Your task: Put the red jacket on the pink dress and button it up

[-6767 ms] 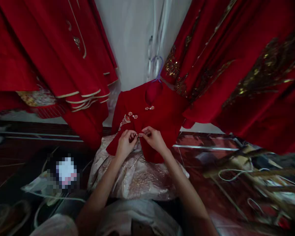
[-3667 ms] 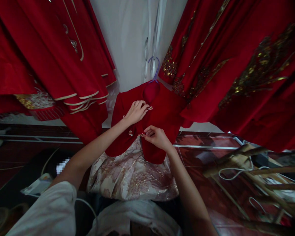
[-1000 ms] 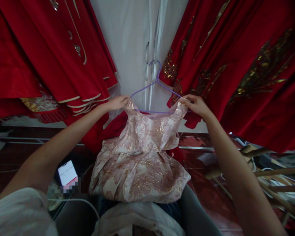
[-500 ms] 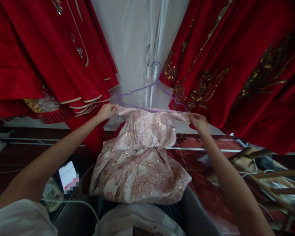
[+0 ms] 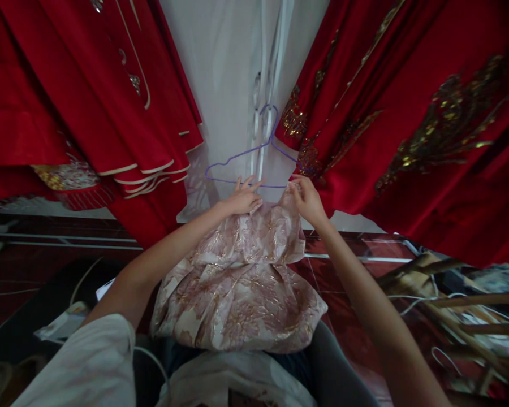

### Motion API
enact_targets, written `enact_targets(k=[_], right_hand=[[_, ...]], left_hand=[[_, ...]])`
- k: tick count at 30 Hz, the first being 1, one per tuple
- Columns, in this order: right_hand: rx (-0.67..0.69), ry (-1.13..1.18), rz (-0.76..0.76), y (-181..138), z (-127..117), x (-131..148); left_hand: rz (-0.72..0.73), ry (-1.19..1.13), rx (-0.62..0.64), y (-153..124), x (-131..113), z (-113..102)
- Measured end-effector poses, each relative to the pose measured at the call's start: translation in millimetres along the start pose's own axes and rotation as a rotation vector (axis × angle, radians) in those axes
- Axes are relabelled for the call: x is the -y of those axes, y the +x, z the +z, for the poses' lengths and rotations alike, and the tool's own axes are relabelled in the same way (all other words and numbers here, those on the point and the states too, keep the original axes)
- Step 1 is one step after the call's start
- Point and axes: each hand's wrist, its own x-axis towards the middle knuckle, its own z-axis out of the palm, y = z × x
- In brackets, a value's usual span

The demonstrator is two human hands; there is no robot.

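One brocade dress [image 5: 241, 294], its top just below the purple hanger [image 5: 246, 153] and the skirt rested on the lap farther down. Left hand [image 5: 242, 200] is held at the hanger's lower bar, fingers spread; whether cloth is pinched beneath cannot be told. Right hand [image 5: 309, 202] is closed narrow on a dress shoulder near the hanger's right end. Handling, as judged: light for its bulk, soft but given some body by the weave; shiny face maybe a bit slippery, metallic thread easily snagged. Best taken by both shoulders, full cloth thickness pinched, gold thread not tugged. Hanger looks hooked at a cabinet handle [image 5: 268, 127], so sway should be allowed for. Right end of the hanger is crowded by a sequined red garment [image 5: 407, 152]; more room is left by the piped red garment [image 5: 89, 85] on its left. Wooden frame [image 5: 481, 298] with cables is well apart, below right of the hanger; not judged in the way.
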Motion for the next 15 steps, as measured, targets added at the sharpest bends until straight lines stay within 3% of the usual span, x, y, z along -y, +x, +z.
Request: enact_targets(k=[5, 11, 15], right_hand=[[-0.186, -0.036, 0.115, -6.6, -15.5, -42.5], [-0.412, -0.102, 0.559, -30.0, -32.6, -96.0], [-0.455, -0.118, 0.661, -30.6, -33.5, -111.8]], left_hand=[[0.032, -0.015, -0.005, -15.1, -3.5, 13.7], [0.045, -0.034, -0.040, -40.0, -10.7, -8.4], [0.062, -0.037, -0.032, -42.7, -14.4, -17.1]])
